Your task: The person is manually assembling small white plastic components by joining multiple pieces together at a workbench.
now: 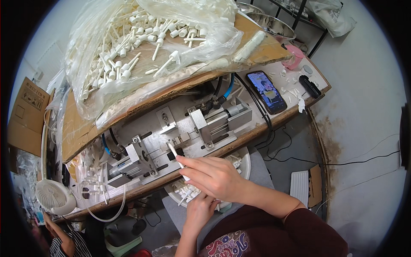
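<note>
My right hand (220, 176) reaches over the bench's front edge. Its fingers close on a slim white plastic stick (172, 148), whose tip points into the metal fixture (179, 140) between two pneumatic clamps. Below it, my left hand (199, 213) is curled at the rim of a white basin (247, 168). What the left fingers hold, if anything, is hidden. Loose white plastic pieces (185, 191) fill the basin, which sits near my lap. The left clamp (139, 156) and right clamp (214, 128) stand either side of the fixture.
A cardboard shelf (257, 53) above the bench carries a clear bag of white capped sticks (158, 43). A lit phone (266, 92), black cables and a black object (309, 86) lie to the right. At left are a white fan (55, 196) and another person's arm (60, 231).
</note>
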Demonstrator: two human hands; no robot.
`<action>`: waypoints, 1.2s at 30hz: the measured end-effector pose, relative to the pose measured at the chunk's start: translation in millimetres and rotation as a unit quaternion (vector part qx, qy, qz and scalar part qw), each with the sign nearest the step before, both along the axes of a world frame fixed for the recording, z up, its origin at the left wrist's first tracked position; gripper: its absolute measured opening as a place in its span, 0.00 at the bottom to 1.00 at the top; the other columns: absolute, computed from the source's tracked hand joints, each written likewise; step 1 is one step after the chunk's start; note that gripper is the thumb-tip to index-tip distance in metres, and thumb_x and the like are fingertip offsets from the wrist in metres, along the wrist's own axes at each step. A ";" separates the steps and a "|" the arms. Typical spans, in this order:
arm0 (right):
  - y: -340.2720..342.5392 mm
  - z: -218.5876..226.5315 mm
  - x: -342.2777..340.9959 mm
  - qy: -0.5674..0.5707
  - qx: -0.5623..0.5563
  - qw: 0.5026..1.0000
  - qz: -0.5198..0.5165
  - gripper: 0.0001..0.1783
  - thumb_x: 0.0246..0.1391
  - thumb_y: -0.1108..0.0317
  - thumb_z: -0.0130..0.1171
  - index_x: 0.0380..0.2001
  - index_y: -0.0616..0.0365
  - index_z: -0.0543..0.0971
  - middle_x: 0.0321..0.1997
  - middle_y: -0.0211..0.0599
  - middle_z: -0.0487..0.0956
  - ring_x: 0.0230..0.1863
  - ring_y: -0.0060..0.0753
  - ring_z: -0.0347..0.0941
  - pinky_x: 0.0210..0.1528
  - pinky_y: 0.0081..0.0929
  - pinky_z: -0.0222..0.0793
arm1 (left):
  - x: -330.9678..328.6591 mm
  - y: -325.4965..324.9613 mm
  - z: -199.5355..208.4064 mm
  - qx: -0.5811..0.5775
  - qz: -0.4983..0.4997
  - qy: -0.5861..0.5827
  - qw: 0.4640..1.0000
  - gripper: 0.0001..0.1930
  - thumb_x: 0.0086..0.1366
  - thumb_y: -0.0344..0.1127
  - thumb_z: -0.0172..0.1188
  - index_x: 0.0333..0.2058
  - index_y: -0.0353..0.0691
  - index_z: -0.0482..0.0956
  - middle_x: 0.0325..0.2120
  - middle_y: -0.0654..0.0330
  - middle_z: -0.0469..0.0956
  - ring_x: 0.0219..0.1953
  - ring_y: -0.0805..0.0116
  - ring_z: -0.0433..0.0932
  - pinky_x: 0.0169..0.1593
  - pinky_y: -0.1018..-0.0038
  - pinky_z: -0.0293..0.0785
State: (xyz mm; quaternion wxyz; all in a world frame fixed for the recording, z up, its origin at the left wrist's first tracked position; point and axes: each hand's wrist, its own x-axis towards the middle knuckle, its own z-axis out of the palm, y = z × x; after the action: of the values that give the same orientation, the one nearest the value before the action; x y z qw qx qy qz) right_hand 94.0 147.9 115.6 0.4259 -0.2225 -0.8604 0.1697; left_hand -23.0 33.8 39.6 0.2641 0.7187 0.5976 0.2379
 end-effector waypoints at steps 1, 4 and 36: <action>0.6 -0.6 -0.2 -0.004 0.002 1.000 -0.002 0.16 0.44 0.70 0.67 0.38 0.64 0.80 0.55 0.45 0.78 0.41 0.37 0.81 0.40 0.29 0.77 | 1.9 -0.5 -2.6 -0.002 0.007 -0.002 1.000 0.13 0.52 0.35 0.71 0.36 0.37 0.83 0.31 0.50 0.80 0.30 0.50 0.81 0.33 0.60 0.77; 3.0 -3.5 -0.6 -0.014 0.007 1.000 -0.007 0.16 0.44 0.69 0.67 0.38 0.64 0.79 0.55 0.46 0.78 0.39 0.36 0.81 0.39 0.29 0.76 | 6.1 -0.4 -4.6 -0.009 0.023 -0.010 1.000 0.15 0.53 0.34 0.71 0.39 0.36 0.82 0.34 0.48 0.80 0.34 0.47 0.81 0.35 0.58 0.77; 19.0 0.9 -35.7 -0.207 0.128 0.966 -0.085 0.06 0.40 0.70 0.60 0.24 0.56 0.74 0.50 0.48 0.82 0.13 0.26 0.68 0.20 0.20 0.67 | 6.7 -4.9 -8.3 0.019 -0.029 -0.041 0.999 0.10 0.56 0.35 0.68 0.35 0.39 0.82 0.29 0.50 0.80 0.29 0.50 0.80 0.33 0.62 0.77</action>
State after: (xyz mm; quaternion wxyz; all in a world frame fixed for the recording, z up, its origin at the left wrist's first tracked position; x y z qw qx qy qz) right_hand 58.2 166.9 116.4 0.2761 -0.2693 -0.9222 -0.0283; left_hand -16.3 28.9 31.3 0.2812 0.7300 0.5607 0.2712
